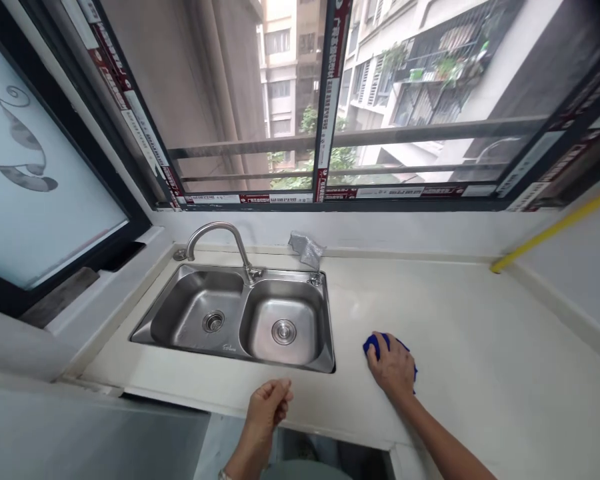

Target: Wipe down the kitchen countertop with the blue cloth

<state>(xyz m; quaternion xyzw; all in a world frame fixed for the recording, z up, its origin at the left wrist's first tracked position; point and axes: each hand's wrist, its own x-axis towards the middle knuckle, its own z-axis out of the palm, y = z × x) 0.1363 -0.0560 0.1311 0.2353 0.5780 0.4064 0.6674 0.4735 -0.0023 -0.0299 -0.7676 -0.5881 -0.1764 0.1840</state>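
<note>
A crumpled blue cloth (375,343) lies on the pale countertop (460,320), right of the sink. Over it is my right hand (394,367), its fingers curled round the cloth and pressing it to the surface. Parts of the cloth show past the fingertips and beside the hand. My left hand (271,404) hovers by the counter's front edge, below the right basin. Its fingers are curled in with the thumb against them, and nothing shows in them.
A double-basin steel sink (290,363) with a curved faucet (240,243) is set into the counter. Behind it lies a silvery crumpled wrapper (306,249). A yellow pipe (555,230) runs along the right wall. A window (325,100) spans the back.
</note>
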